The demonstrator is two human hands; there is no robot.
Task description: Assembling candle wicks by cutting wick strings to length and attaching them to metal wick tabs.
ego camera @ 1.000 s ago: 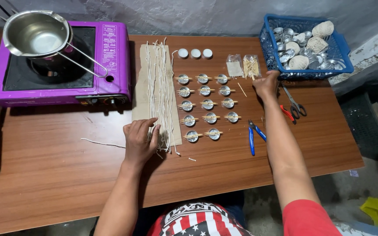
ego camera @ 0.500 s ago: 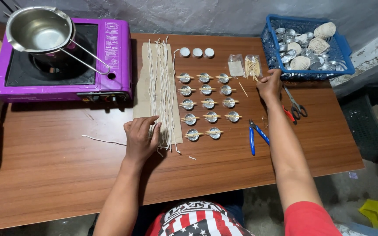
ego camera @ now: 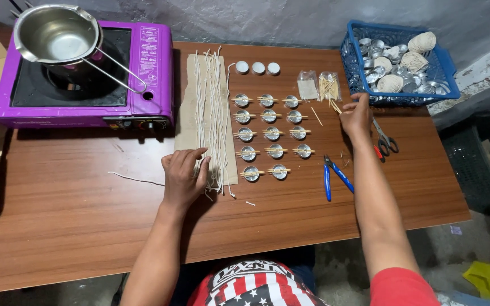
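The left hand (ego camera: 184, 177) lies flat, fingers spread, on the near end of the tan cardboard strip (ego camera: 187, 122) laid with white wick strings (ego camera: 211, 113), gripping nothing; the right hand (ego camera: 357, 115) reaches far right, fingers pinched on thin wooden sticks (ego camera: 334, 105) beside the small clear plastic bags (ego camera: 319, 86), just short of the blue plastic basket (ego camera: 399, 101) at the table's far right edge; rows of small round metal cups (ego camera: 271, 133) sit between the hands; blue-handled pliers (ego camera: 331, 175) lie near the right forearm; the brown wooden table (ego camera: 69, 215) has open room near left; the purple gas stove (ego camera: 151, 85) fills the far left corner.
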